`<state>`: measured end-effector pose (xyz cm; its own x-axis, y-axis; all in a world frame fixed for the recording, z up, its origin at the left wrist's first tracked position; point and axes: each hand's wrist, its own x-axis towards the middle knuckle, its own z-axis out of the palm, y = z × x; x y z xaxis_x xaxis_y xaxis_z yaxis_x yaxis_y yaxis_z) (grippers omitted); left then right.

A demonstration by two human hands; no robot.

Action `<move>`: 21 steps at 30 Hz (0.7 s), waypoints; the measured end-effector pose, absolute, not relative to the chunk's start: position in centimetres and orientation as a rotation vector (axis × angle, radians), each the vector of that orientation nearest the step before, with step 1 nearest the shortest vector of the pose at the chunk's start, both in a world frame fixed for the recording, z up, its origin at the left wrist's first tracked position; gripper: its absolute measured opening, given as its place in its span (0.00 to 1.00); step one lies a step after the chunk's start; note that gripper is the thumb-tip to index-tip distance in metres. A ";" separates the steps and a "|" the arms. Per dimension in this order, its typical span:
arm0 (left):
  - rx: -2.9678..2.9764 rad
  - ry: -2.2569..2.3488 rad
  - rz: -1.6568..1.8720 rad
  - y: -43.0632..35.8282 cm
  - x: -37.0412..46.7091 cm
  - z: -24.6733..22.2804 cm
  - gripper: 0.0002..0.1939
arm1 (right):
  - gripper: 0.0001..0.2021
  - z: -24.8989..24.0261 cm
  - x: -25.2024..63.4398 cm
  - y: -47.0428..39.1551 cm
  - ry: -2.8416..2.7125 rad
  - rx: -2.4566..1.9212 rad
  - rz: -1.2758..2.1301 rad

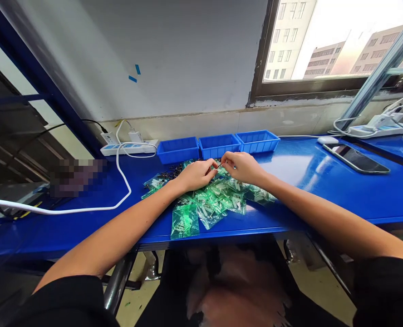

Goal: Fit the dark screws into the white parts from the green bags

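Over a heap of small clear plastic bags (211, 200) with green tints and pale small parts inside, my two hands face each other, close but apart. My left hand (198, 175) is closed, thumb and forefinger brought together above the bags. Opposite it, my right hand (240, 166) is curled with its fingertips pinched. Whatever lies between the fingertips of either hand is too small to make out. Dark, thin screw-like pieces (172, 173) lie beside the heap, just left of my left hand.
Three blue bins, left (177, 151), middle (219, 146) and right (258, 142), stand in a row behind the heap. A power strip (130, 148) with a white cable (120, 168) is at left. At right lies a phone (356, 158) on the blue table (310, 190).
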<state>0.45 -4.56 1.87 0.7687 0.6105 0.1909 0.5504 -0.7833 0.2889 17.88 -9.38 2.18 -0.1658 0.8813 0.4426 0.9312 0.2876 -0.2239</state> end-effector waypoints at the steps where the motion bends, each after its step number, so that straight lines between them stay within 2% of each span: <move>1: 2.771 0.924 0.393 -4.6 0.3 2.2 0.15 | 0.06 2.5 18.5 -9.2 -2.013 -1.626 -0.160; 8: 2.717 1.419 0.526 -3.2 -4.2 7.9 0.18 | 0.06 4.0 25.3 -7.5 -1.472 -1.815 -0.316; 11: 2.622 1.591 0.130 -1.3 -7.5 9.1 0.20 | 0.06 3.6 26.9 -7.1 -1.364 -1.920 -0.332; 14: 2.517 1.619 -0.293 1.0 -10.0 8.3 0.25 | 0.06 3.1 27.6 -7.0 -1.316 -2.007 -0.330; 17: 2.381 1.549 -0.385 2.5 -11.0 6.9 0.25 | 0.06 2.9 28.0 -6.9 -1.291 -2.042 -0.326; 21: 2.253 1.448 -0.338 3.1 -10.8 5.8 0.17 | 0.07 2.6 28.5 -6.7 -1.307 -2.014 -0.338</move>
<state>-10.75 3.06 5.84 0.4227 0.7986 -0.4284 0.9058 -0.3563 0.2295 28.50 -6.67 2.63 0.4562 0.6937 0.5574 0.8770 -0.2444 -0.4137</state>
